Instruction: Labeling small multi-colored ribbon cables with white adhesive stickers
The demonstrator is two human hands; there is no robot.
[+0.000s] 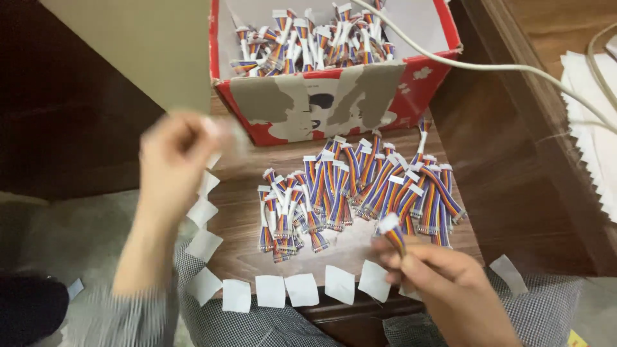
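My right hand (443, 283) pinches a short rainbow ribbon cable (393, 232) with a white connector, holding it upright near the table's front edge. Raised and blurred at the left, my left hand (177, 160) has its fingers closed around a small white paper square (215, 132). Between the hands a pile of rainbow cables (360, 189) with white plugs lies on the brown wooden table (247, 225). White paper squares (302, 289) are stuck in a row along the table's front and left edges.
A red cardboard box (334, 106) at the back holds many more rainbow cables. A white cord (514, 67) runs across its right corner. Beige cardboard (141, 45) stands at upper left. White paper sheets (594, 122) lie far right.
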